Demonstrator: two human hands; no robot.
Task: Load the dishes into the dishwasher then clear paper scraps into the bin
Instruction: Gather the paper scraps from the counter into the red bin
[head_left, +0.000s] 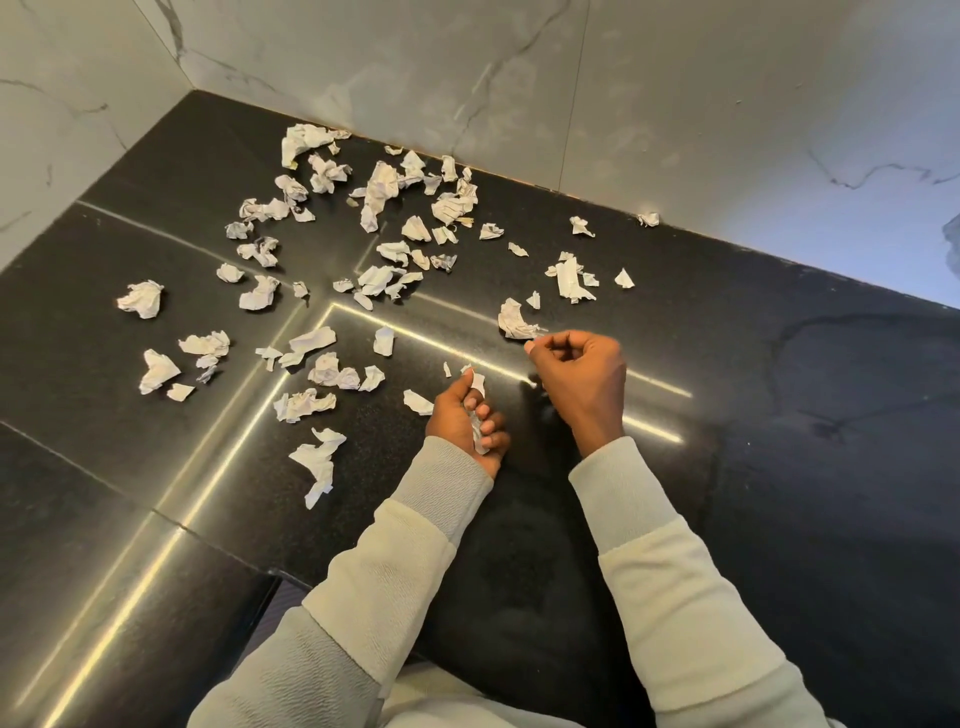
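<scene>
1. Left hand (467, 415) was palm up, low over the counter (779, 467), fingers curled round a wad (477, 426) of paper.
2. Right hand (576, 374) had its fingers curled, tips at the fringe of one scrap (514, 319); could not tell if it was pinched.
3. Loose scraps (322, 369) lay strewn toward the wall (675, 104) corner. No bin in view.
4. Risk: the left fist looked nearly full, so adding more could spill pieces. Tiny bits beside it might be missed.
5. Farthest scraps sat against the wall, likely a long reach; nothing stood between.

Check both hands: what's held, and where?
Left hand grips a wad of paper scraps around its middle, in curled fingers. Right hand reaches the frayed edge of a crumpled scrap; whether it pinches it cannot be told.
</scene>
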